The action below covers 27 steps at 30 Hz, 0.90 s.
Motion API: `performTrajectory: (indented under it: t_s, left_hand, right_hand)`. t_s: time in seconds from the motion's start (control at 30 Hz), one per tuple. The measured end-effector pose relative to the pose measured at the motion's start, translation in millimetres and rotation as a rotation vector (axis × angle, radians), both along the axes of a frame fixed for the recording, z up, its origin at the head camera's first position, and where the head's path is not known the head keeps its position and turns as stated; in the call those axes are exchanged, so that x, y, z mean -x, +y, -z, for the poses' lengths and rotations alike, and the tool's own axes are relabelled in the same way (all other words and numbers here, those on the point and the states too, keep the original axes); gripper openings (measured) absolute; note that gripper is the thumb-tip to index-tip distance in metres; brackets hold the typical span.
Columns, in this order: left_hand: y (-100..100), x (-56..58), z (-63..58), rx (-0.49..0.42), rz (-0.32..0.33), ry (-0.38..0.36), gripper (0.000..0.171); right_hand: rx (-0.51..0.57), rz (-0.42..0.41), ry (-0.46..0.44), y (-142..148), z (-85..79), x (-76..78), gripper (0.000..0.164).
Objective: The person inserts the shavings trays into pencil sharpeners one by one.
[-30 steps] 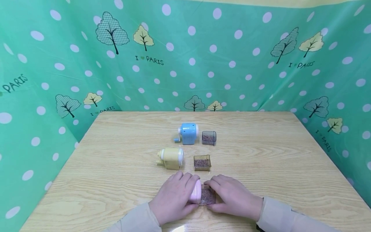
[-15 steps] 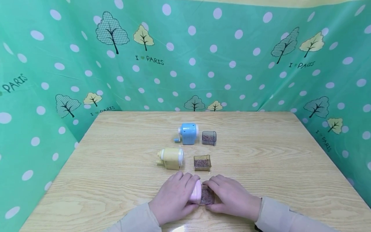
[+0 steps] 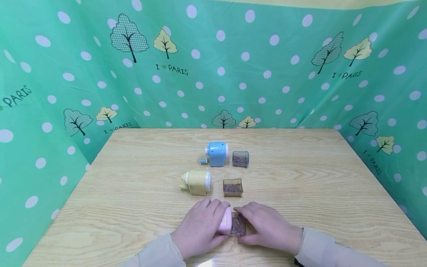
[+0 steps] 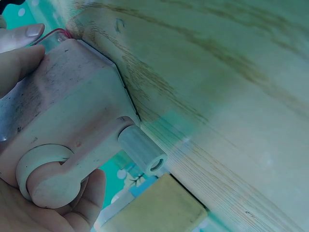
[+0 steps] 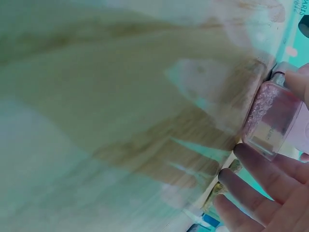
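Your left hand (image 3: 201,228) is wrapped over the pink sharpener (image 3: 225,221), hiding most of it from the head view; only its right end shows past your fingers. The left wrist view shows its crank (image 4: 142,147) on the side facing your wrist. Your right hand (image 3: 270,226) pinches the clear drawer (image 3: 238,224) of shavings, thumb on the near side and forefinger on the far side. The drawer lies between your two hands, right up against the sharpener's end; you cannot tell from here how far inside it reaches.

Compared with a second ago, slightly less of the drawer shows beyond the pink end, while your left hand has kept its place. Beyond your hands, the yellow sharpener (image 3: 197,182) and its amber drawer (image 3: 232,187), and the blue sharpener (image 3: 217,154) with its grey drawer (image 3: 240,159), lie on the table (image 3: 133,178) as before.
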<state>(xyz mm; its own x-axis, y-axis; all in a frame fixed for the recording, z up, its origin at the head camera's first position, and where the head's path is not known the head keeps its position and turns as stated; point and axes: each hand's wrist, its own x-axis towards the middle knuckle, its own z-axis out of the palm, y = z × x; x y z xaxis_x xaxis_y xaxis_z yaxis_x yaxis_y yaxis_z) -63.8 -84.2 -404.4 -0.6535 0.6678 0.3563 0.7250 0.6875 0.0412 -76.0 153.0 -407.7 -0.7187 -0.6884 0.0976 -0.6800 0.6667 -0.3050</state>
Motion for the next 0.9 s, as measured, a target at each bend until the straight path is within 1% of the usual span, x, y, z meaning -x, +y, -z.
performTrajectory:
  t_s: [0.37,0.6,0.9]
  left_hand:
    - [-0.3,-1.0,-0.5,0.008,-0.001,-0.002,0.072]
    - [-1.1,-0.7,-0.4,0.003,0.005,0.005,0.072]
    - [-0.3,-0.9,-0.1,-0.012,0.007,0.01,0.072]
  right_hand:
    - [0.035,0.036,0.001,10.1,1.8,-1.9,0.074]
    - [0.068,0.037,-0.008,11.6,2.3,-2.7,0.066]
    - [0.088,0.042,-0.008,11.0,3.4,-3.3,0.062]
